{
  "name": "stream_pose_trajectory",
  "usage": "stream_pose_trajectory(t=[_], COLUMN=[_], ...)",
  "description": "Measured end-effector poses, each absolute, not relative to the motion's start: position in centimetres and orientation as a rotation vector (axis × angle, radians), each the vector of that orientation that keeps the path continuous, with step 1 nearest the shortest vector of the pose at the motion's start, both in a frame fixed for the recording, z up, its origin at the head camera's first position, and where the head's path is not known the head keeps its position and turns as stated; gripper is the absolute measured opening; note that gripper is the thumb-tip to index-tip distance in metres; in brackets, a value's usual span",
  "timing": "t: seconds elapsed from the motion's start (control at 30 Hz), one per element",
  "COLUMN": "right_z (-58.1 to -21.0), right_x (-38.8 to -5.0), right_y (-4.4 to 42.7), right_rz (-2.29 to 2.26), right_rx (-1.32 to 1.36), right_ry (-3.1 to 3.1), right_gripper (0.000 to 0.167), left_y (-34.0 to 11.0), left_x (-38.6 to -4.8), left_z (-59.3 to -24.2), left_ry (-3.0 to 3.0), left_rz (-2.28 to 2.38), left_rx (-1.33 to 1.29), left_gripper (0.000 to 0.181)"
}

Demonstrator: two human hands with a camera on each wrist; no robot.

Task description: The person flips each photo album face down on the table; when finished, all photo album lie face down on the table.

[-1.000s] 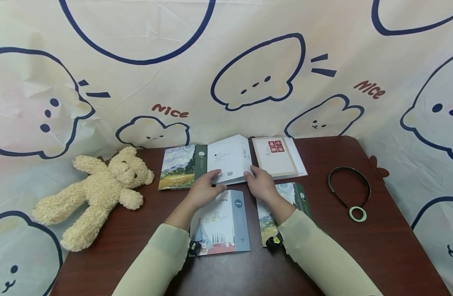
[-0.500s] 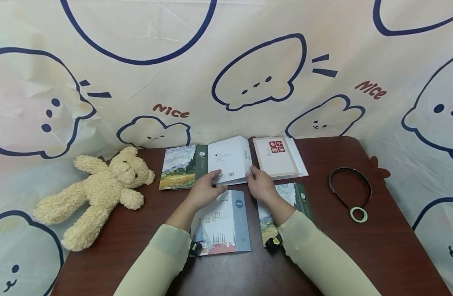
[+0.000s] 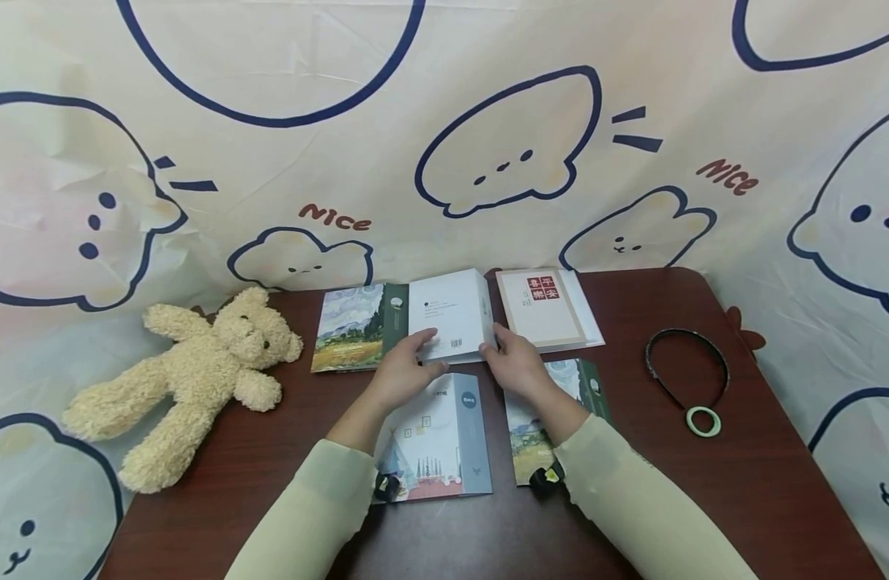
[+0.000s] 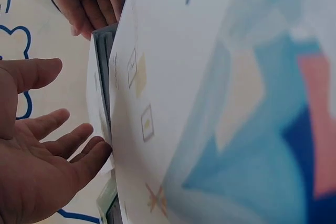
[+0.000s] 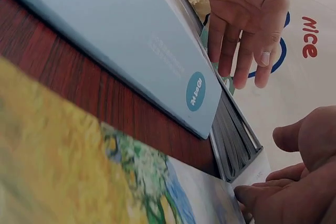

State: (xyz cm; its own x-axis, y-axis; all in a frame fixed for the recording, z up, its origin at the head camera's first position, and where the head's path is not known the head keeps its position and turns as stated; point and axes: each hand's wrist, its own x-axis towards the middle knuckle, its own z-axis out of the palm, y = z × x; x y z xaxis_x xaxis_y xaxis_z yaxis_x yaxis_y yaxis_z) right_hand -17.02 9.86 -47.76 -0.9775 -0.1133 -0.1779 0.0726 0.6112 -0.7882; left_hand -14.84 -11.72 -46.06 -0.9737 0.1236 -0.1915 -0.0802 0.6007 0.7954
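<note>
In the head view a white album (image 3: 447, 310), with small print and a barcode, lies near the table's back edge. My left hand (image 3: 400, 374) is at its near left corner, fingers extended and thumb apart. At the near right corner my right hand (image 3: 518, 366) touches the edge with its fingertips, thumb spread away. The left wrist view shows the left hand (image 4: 50, 156) palm up, fingers loosely extended. Grey page edges (image 5: 233, 135) of the album show beside the right hand (image 5: 299, 187) in the right wrist view. Neither hand curls round anything.
A painted-landscape album (image 3: 350, 326) lies left of the white one, a cream album with red characters (image 3: 542, 310) to its right. Nearer are a blue-spined album (image 3: 433, 451) and another landscape album (image 3: 527, 451). A teddy bear (image 3: 205, 379) and a ringed black cord (image 3: 725, 362) flank them.
The white album's raised right side has settled lower, its outline now squarer with the right edge's thickness showing. Both hands have barely moved.
</note>
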Motion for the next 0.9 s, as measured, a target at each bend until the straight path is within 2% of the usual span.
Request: stream_pose_trajectory(t=[0.3,0.9], right_z=[-47.1,-45.4], right_x=[-16.7,-16.3], right_y=[11.2,15.2], right_rz=[-1.428,-1.438], right_rx=[-0.106,-0.108], right_ry=[2.551,2.591], right_gripper=[0.072,0.068], left_y=[-9.9,-5.3], left_x=[-15.1,-15.3], left_z=[-46.1,-45.8], left_ry=[2.594,2.458], left_rz=[1.428,1.641], left_rx=[0.049,0.071], left_gripper=[0.065,0.062])
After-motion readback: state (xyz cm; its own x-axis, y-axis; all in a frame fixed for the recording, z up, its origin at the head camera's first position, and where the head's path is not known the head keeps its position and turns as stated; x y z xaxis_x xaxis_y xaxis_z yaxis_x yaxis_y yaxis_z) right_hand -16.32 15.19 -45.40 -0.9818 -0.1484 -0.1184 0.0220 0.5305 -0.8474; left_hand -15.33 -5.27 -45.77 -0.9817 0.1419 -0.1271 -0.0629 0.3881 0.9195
